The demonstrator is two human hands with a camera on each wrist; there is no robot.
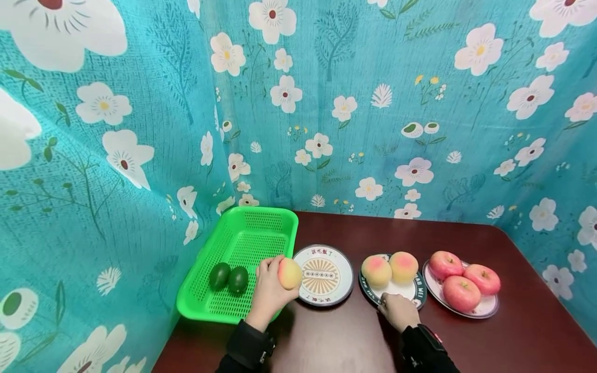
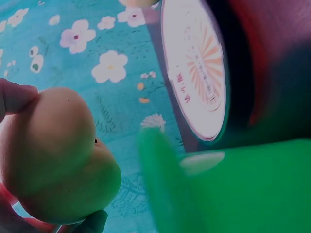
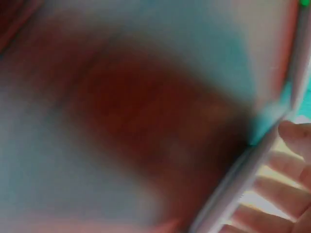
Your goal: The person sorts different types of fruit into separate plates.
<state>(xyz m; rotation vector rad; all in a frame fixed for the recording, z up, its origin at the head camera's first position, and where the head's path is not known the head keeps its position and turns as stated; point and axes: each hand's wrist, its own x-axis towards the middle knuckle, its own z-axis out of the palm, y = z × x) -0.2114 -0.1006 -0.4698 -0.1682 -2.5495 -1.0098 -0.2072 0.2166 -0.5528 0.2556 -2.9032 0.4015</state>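
Note:
My left hand (image 1: 269,294) grips a yellow peach with a pink blush (image 1: 291,273) above the right side of a green plastic basket (image 1: 188,300). In the left wrist view the same peach (image 2: 58,150) sits between thumb and fingers. Two dark green avocados (image 1: 219,276) lie in the basket. My right hand (image 1: 400,311) is at the near edge of a dark-rimmed plate (image 1: 422,290) bearing two peaches (image 1: 377,271). In the right wrist view its fingers (image 3: 282,194) reach loosely over the plate's rim; whether they touch it I cannot tell.
Between the basket and the peach plate stands a white plate with a sunburst pattern (image 1: 342,280). Farther right, a plate (image 1: 485,311) carries three red apples (image 1: 462,293). A blue flowered cloth (image 1: 354,129) hangs behind and left of the dark brown table (image 1: 326,342).

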